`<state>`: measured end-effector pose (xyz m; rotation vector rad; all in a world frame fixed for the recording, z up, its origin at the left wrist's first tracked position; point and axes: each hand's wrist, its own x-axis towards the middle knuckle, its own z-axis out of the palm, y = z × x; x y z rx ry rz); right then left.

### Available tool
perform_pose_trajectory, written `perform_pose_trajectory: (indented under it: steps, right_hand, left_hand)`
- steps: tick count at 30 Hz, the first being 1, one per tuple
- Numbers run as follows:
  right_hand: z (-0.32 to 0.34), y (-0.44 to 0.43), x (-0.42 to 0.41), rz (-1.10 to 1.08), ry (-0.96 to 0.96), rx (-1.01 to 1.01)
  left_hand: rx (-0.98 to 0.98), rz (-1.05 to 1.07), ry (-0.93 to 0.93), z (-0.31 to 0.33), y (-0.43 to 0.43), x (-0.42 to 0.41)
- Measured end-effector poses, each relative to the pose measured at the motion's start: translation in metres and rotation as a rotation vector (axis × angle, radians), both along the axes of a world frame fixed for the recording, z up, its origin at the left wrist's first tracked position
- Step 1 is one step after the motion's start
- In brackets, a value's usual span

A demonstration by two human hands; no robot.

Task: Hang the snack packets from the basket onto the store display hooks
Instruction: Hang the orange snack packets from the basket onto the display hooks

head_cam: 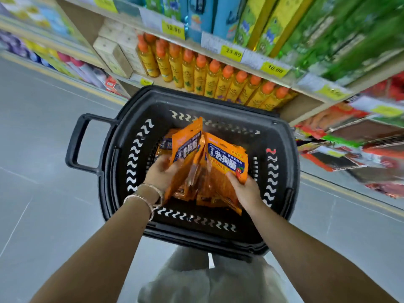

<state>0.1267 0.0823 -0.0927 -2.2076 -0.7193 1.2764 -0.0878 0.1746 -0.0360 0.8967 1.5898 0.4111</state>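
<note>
Both hands (205,180) grip snack packets (225,158) – inside the basket (282,136) rim.

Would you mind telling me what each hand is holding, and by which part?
The left hand grips a snack packet by its left edge; the right hand pinches a second packet at its lower right corner, both above the basket.

Row of yellow bottles (196,73) with orange caps lined up on a wooden shelf (303,107), beige boxes (113,51) just left of them. Yellow price tags (232,54) on the edge above, green and blue cartons (273,25) up top. Grey tile floor (43,171).
</note>
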Motion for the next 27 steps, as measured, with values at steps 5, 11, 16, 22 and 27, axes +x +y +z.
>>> perform_pose_trajectory:
  steps: [5, 11, 16, 22, 27]
  right_hand:
    - [0.075, -0.026, 0.032, 0.043, -0.247, 0.242]
    - [0.159, -0.064, 0.088, -0.277, -0.257, 0.588]
    - [0.227, -0.105, 0.151, -0.482, -0.271, 0.772]
    - [0.306, -0.151, 0.235, -0.438, -0.541, 0.822]
    - [0.378, -0.167, 0.297, -0.409, -0.621, 1.064]
  left_hand:
    - [0.208, -0.146, 0.025, 0.064, -0.005, 0.026]
    - [0.481, -0.273, -0.083, 0.144, -0.013, 0.09]
    - [0.661, -0.304, -0.183, 0.205, -0.031, 0.163]
    - [0.837, -0.282, -0.28, 0.28, -0.069, 0.246]
    - [0.974, -0.231, -0.385, 0.339, -0.089, 0.304]
